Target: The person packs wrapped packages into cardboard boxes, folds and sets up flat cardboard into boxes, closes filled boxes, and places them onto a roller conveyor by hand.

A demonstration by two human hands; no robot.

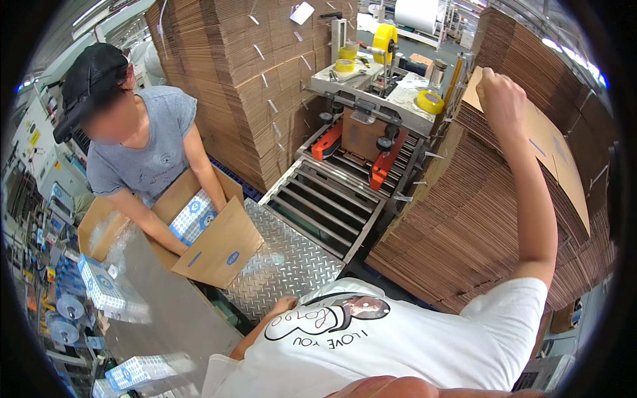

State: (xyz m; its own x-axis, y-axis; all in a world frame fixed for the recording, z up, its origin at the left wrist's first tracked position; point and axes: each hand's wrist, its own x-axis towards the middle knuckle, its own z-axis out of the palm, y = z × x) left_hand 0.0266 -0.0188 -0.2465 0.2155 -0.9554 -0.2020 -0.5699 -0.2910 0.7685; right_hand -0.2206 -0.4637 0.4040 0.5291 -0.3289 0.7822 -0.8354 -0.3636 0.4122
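My right arm is raised toward the tall stack at the right. There my right hand (502, 99) is closed on the upper edge of a flat cardboard carton (554, 159), the top one, which tilts up a little from those beneath. My left hand (284, 304) is low beside my shirt, by the near edge of the diamond-plate metal table (285, 265); its fingers are too hidden to read. Across the table, a co-worker has both hands in an open cardboard box (222, 249) with blue-and-white packages (194, 217) inside.
A roller conveyor (325, 205) leads to a carton-sealing machine (361, 99) with yellow tape rolls (385, 43) and a box (365, 136) between orange side guides. Tall stacks of flattened cartons (245, 86) stand behind. More wrapped packages (99, 285) lie at the left.
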